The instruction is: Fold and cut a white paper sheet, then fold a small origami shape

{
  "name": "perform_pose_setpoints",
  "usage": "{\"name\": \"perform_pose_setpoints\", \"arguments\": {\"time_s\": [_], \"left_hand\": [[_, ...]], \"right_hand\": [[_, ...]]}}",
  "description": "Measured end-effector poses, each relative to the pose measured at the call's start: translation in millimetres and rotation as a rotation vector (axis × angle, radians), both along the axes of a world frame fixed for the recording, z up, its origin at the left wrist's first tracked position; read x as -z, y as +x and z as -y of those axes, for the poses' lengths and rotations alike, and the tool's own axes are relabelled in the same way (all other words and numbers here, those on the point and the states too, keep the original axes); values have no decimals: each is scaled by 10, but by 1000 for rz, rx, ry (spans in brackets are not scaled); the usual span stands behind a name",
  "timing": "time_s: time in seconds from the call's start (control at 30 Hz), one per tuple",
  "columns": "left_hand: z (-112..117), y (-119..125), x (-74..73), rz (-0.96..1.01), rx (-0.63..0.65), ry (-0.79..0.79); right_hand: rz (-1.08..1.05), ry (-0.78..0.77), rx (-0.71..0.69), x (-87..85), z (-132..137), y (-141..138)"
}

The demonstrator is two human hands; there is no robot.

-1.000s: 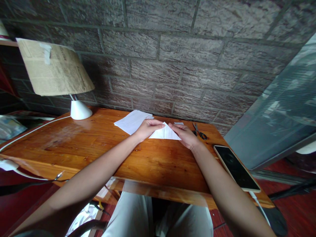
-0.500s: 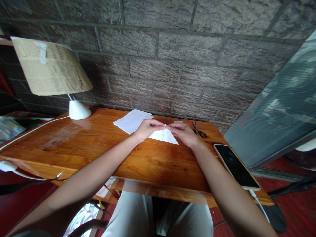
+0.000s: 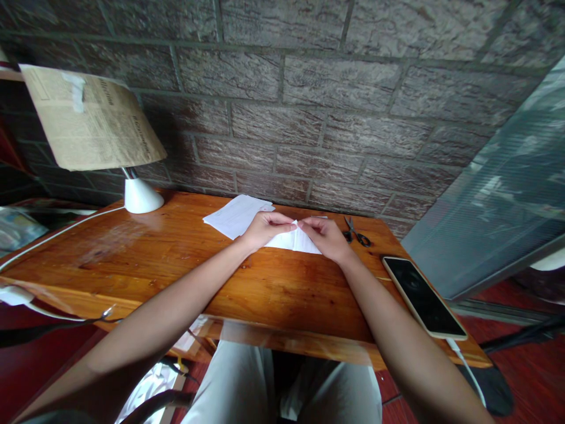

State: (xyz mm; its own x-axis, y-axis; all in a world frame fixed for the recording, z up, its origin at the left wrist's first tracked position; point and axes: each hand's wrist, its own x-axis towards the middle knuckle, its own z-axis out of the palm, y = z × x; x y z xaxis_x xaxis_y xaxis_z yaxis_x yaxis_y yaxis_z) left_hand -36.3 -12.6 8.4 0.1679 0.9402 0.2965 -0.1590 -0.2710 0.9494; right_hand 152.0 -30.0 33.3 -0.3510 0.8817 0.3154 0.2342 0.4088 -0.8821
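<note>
Landmark: a folded white paper [image 3: 295, 241], a flat, roughly triangular piece lying on the glossy orange-brown wooden table [image 3: 176, 253], near its far edge and in front of the seated person.

Left hand [image 3: 265, 228]: on the paper's left part, fingers curled together, tips closed on the upper corner. The heel of the hand seems to press down, which I'd say keeps the sheet from sliding on the slick wood.

Right hand [image 3: 327, 237]: on the paper's right part, fingers drawn together and nipping the same upper corner, almost touching the left fingertips. Both grips meet at one spot, so the point looks pinched from two sides to keep its layers lined up.

Loose white sheets [image 3: 236, 215]: just left of the folded paper and a little farther back, partly under the left hand; near enough to reach.

Small black-handled scissors [image 3: 355, 234]: just right of the paper, beyond the right hand, lying flat.

Dark-screened smartphone with a pale rim [image 3: 424, 296]: well to the right of the paper and nearer the person, at the table's edge, with a white cable at its near end.

Lamp with a white cone base [image 3: 141, 197]: well to the left of the paper, its shade covered in yellowed newspaper.

Grey-brown brick wall [image 3: 309, 118]: right behind the paper, where the table ends.
</note>
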Motion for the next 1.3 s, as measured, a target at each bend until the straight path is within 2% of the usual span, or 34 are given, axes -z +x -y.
{"name": "perform_pose_setpoints", "arguments": {"time_s": [0.23, 0.6, 0.7, 0.83, 0.9, 1.13, 1.3], "left_hand": [[21, 10, -13, -60, 37, 35], [4, 4, -8, -100, 50, 34], [12, -14, -8, -115, 109, -11], [33, -50, 12, -214, 280, -126], [40, -59, 25, -257, 318, -162], [50, -31, -3, -228, 279, -159], [44, -38, -8, -259, 254, -102]], "right_hand": [[-64, 38, -4, 29, -18, -16], [14, 102, 36, 49, -42, -10], [45, 126, 49, 59, -46, -9], [54, 127, 67, 72, -49, -2], [55, 118, 69, 75, -46, -3], [-9, 76, 112, 72, -37, -35], [-76, -36, 34, 50, -51, -3]]}}
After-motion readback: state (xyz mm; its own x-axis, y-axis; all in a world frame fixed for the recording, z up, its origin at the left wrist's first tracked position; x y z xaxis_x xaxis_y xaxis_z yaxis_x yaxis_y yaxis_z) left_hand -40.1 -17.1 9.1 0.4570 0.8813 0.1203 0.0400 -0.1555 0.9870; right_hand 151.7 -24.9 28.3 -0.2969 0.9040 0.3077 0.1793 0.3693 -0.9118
